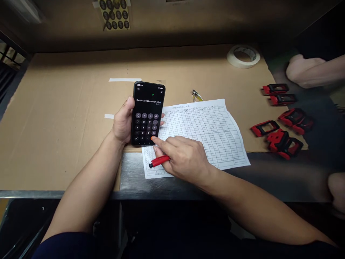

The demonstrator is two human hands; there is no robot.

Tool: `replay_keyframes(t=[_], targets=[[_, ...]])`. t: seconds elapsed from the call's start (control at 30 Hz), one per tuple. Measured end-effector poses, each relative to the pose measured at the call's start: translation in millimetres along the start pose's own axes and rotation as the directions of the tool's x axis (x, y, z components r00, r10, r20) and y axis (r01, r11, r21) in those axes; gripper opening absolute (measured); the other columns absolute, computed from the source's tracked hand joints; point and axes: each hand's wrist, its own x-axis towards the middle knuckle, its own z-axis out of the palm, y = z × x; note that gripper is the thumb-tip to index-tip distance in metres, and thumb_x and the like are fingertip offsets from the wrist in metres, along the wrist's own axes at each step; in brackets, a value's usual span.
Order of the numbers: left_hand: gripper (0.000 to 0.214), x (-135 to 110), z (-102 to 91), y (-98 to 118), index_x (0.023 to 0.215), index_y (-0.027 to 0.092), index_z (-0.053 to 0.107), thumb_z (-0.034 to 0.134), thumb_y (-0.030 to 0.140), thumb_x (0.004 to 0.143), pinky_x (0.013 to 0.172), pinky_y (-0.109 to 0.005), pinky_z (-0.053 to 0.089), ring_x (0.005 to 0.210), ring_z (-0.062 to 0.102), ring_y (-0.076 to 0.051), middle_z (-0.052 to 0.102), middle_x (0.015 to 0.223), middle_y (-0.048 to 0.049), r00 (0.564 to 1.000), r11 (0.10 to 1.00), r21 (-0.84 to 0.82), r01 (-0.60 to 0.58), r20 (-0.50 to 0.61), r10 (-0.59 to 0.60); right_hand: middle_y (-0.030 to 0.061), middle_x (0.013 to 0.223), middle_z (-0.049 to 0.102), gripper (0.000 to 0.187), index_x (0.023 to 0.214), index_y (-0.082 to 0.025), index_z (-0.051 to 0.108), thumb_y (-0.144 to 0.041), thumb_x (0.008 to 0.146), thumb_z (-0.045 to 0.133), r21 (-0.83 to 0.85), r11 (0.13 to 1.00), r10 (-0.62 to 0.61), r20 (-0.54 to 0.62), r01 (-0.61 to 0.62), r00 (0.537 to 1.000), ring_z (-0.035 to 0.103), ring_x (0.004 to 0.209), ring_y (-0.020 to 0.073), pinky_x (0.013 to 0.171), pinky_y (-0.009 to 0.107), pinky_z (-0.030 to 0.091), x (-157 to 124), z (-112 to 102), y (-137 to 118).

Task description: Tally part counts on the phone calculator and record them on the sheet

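Note:
My left hand (pixel 122 120) is wrapped round a black smartphone (pixel 147 113), held upright with a calculator on its screen. A long sum shows there, with 1,412 beneath it. The index finger of my right hand (pixel 183 154) is stretched to the orange key at the keypad's lower right. That same hand grips a red pen (pixel 160 161), its black end pointing left. Below the phone and my right hand lies a printed form sheet (pixel 199 126) with a ruled grid and some handwriting. Part of the sheet is covered by my hand and the phone.
Cardboard (pixel 67 108) covers most of the metal bench (pixel 132 176). A tape roll (pixel 243 56) and nail clippers (pixel 197 95) lie farther back. Several red-and-black parts (pixel 265 128) sit at the right, near another person's hand (pixel 299 70). Round stickers (pixel 114 15) hang on the back wall.

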Motion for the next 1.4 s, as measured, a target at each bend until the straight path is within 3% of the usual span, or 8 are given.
replay_keyframes(t=[0.17,0.3,0.43,0.6,0.77,1.0,1.3,1.4], targets=[[0.086,2.1,-0.7,2.3,0.124,0.012,0.072,0.036,0.084,0.095,0.092,-0.050,0.065,0.112,0.076,-0.040,0.081,0.106,-0.0147,0.999,0.999,0.047,-0.024,-0.038,0.026,-0.0008,0.071,0.074,0.031,0.110,-0.015,0.082,-0.026,0.106,0.054,0.024,0.991,-0.130,0.007,0.130,0.991,0.064,0.063,0.0139,0.058,0.032,0.041,-9.5,-4.5,-6.8],[0.090,1.8,-6.7,5.8,0.129,0.010,0.071,0.039,0.086,0.093,0.094,-0.052,0.064,0.114,0.075,-0.043,0.080,0.107,-0.0168,0.998,0.996,0.074,-0.038,-0.047,0.042,0.0004,0.072,0.074,0.031,0.114,-0.012,0.081,-0.024,0.105,0.053,0.010,0.997,-0.083,0.110,0.083,0.990,0.065,0.064,0.0156,0.056,0.033,0.037,-15.3,-7.0,-7.1],[0.094,-0.2,-7.6,9.9,0.126,0.010,0.072,0.038,0.091,0.090,0.090,-0.050,0.066,0.106,0.078,-0.041,0.080,0.106,-0.0179,0.998,0.998,0.044,-0.033,-0.058,0.036,0.0037,0.088,0.077,0.034,0.126,-0.011,0.076,-0.027,0.104,0.055,-0.008,1.000,-0.011,0.241,0.013,0.971,0.068,0.074,0.0181,0.055,0.034,0.036,-14.7,-11.2,-5.8],[0.097,-2.1,-9.7,17.7,0.134,0.013,0.069,0.030,0.092,0.092,0.093,-0.057,0.064,0.114,0.075,-0.042,0.080,0.109,-0.0162,0.999,1.000,-0.005,-0.003,-0.054,0.003,0.0054,0.104,0.076,0.025,0.112,-0.018,0.078,-0.031,0.103,0.059,0.006,0.999,0.029,0.407,-0.034,0.913,0.068,0.081,0.0187,0.054,0.033,0.034,-10.7,-13.5,-5.1],[0.098,-2.2,-14.9,18.9,0.133,0.010,0.068,0.023,0.089,0.095,0.096,-0.058,0.061,0.110,0.076,-0.042,0.080,0.110,-0.0163,0.999,0.999,0.044,0.013,-0.035,-0.011,0.0057,0.111,0.075,0.021,0.111,-0.019,0.077,-0.029,0.097,0.065,0.017,0.998,0.040,0.481,-0.055,0.876,0.068,0.084,0.0201,0.055,0.032,0.034,-8.6,-15.1,-3.7],[0.087,1.0,-14.2,10.5,0.140,0.010,0.066,0.044,0.081,0.094,0.095,-0.054,0.064,0.108,0.077,-0.042,0.080,0.106,-0.0171,0.999,0.996,0.092,0.010,-0.038,-0.007,0.0038,0.106,0.076,0.026,0.120,-0.020,0.075,-0.032,0.104,0.058,0.012,0.998,0.056,0.446,-0.069,0.893,0.067,0.080,0.0187,0.054,0.033,0.030,-7.8,-14.2,-3.8],[0.091,2.5,-11.9,11.0,0.140,0.010,0.063,0.037,0.084,0.095,0.090,-0.051,0.066,0.103,0.079,-0.039,0.079,0.103,-0.0140,0.998,0.995,0.097,-0.016,-0.060,0.022,0.0023,0.095,0.077,0.025,0.109,-0.019,0.079,-0.031,0.104,0.057,0.003,0.999,0.037,0.372,-0.042,0.927,0.067,0.075,0.0181,0.054,0.033,0.028,-9.5,-12.7,-2.3],[0.086,2.0,-5.2,8.2,0.138,0.013,0.063,0.037,0.082,0.096,0.090,-0.050,0.066,0.105,0.079,-0.037,0.078,0.103,-0.0126,0.995,0.992,0.125,-0.036,-0.084,0.047,0.0024,0.090,0.078,0.030,0.117,-0.018,0.078,-0.033,0.105,0.055,0.006,0.999,0.036,0.328,-0.041,0.944,0.068,0.074,0.0182,0.054,0.033,0.028,-10.0,-12.0,-1.8]])
